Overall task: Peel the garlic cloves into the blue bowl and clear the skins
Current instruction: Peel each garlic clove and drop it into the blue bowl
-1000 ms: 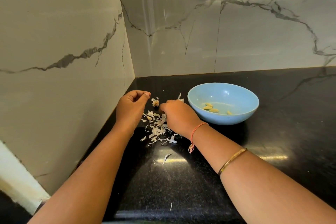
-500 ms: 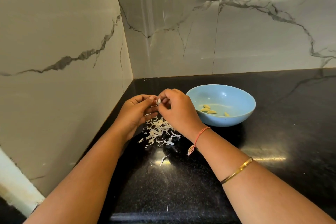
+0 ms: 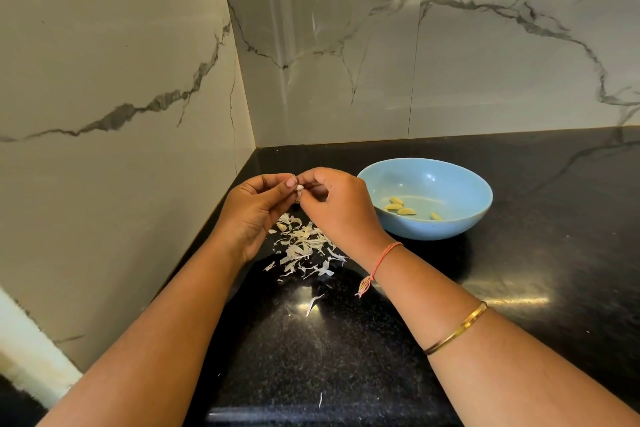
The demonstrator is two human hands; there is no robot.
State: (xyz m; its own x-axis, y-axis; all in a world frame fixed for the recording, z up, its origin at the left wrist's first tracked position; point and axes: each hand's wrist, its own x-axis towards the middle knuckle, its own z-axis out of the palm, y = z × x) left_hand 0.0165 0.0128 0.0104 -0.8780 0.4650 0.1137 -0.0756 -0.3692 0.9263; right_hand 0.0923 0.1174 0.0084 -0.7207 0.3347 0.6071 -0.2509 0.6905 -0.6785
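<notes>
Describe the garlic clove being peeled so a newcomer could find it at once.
Left of the blue bowl on the black countertop, the left hand and right hand meet above the pile of skins. The garlic clove is the small white piece pinched between them. Unlike the yellow peeled cloves in the bowl, it is held off the counter.

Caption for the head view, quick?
Left hand and right hand pinch a garlic clove above the skins; four peeled cloves lie in the blue bowl.

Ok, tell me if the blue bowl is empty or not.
Not empty: four peeled garlic cloves lie on the bottom of the blue bowl, which is far from full.
</notes>
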